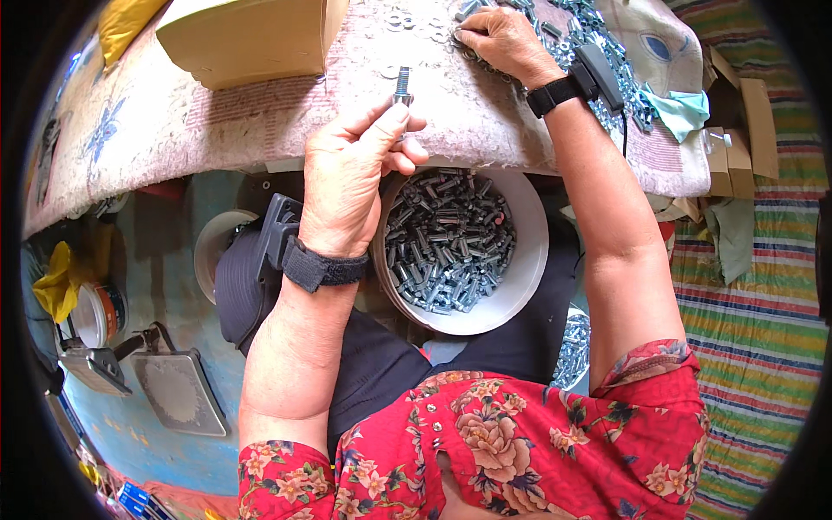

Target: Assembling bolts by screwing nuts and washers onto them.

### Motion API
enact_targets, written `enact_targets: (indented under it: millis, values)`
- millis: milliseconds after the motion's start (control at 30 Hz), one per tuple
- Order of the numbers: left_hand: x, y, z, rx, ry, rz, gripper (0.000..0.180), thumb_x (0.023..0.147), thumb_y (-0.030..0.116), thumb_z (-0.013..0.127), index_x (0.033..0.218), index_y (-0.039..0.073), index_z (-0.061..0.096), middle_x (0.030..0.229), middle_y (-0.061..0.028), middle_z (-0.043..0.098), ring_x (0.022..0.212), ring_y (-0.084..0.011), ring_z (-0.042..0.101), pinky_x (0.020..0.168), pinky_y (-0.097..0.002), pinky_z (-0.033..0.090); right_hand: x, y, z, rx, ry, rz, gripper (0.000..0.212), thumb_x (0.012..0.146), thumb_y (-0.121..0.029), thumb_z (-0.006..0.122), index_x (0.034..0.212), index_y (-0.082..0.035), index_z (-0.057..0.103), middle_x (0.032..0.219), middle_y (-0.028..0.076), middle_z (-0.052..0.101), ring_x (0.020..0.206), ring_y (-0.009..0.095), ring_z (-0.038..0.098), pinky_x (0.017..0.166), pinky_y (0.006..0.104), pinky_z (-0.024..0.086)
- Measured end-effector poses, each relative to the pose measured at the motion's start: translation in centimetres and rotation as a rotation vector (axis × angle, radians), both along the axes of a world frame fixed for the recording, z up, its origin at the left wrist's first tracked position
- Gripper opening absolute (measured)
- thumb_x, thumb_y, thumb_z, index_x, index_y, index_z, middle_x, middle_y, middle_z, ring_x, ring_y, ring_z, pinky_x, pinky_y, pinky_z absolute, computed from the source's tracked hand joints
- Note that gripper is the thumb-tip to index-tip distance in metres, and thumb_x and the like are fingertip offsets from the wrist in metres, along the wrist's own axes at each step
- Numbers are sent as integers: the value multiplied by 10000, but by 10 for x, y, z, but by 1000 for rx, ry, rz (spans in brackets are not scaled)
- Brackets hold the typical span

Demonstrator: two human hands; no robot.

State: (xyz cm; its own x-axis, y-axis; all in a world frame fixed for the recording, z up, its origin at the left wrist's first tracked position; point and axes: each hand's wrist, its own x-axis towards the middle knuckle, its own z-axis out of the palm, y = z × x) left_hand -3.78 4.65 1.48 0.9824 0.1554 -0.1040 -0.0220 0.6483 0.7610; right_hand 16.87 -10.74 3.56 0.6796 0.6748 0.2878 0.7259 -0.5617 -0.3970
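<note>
Between the thumb and fingers of my left hand point(364, 160) a metal bolt point(403, 84) stands with its threaded end up. A wider ring or nut seems to sit low on it, just above my thumb; which, I cannot tell. My right hand point(511, 42) reaches over the table to the edge of a heap of loose bolts point(594, 43), its fingertips drawn together among small metal parts. What they grip, if anything, is too small to make out. Several flat washers point(400, 19) lie on the cloth between my hands. Below the table edge, a white bucket point(529, 260) holds many bolts.
A cardboard box point(251, 43) stands on the cloth-covered table point(225, 130) at the left. A pale green cloth point(680, 108) hangs near the right corner, beside open cartons point(737, 160). Another container of bolts point(572, 351) is by my right leg. Striped sheeting point(754, 347) covers the right side.
</note>
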Motion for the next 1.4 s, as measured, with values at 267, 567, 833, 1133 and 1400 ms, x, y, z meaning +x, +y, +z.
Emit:
enact_targets:
  millis: [267,567,833,1133,1400]
  values:
    - [-1,0,2,-18,16,32,236,860,98,576,1064,-21,582,875,-125,643,602,-103,595,508,-158,469,-18,-7,10,108,-13,72,162,813,-177,596,804,-19,629,648,56,594,602,129,541,565,270,433]
    - [0,-4,-2,-23,24,11,209,845,99,595,1010,-30,603,821,-100,643,587,-108,592,507,-178,470,-63,10,-1,-55,-97,135,144,785,-160,635,848,-31,657,734,127,634,625,168,617,577,266,475]
    - [1,-10,-4,7,28,-15,198,847,96,587,1001,-26,614,796,-90,643,585,-99,590,506,-177,470,-88,18,-6,211,-81,37,146,784,-134,648,876,-21,664,699,87,650,573,127,604,532,240,466]
    - [6,-33,2,90,-49,-82,197,843,73,581,1010,-23,623,768,-78,644,562,-87,580,491,-178,463,-132,-8,13,631,277,-75,121,780,-45,620,882,10,653,679,59,634,554,128,562,511,260,443]
    - [15,-67,-3,66,-65,-167,206,839,71,588,1018,-25,624,777,-78,645,569,-79,578,496,-176,462,-146,-45,3,589,-253,-121,91,769,-6,597,853,-2,634,694,118,594,607,252,589,542,307,467]
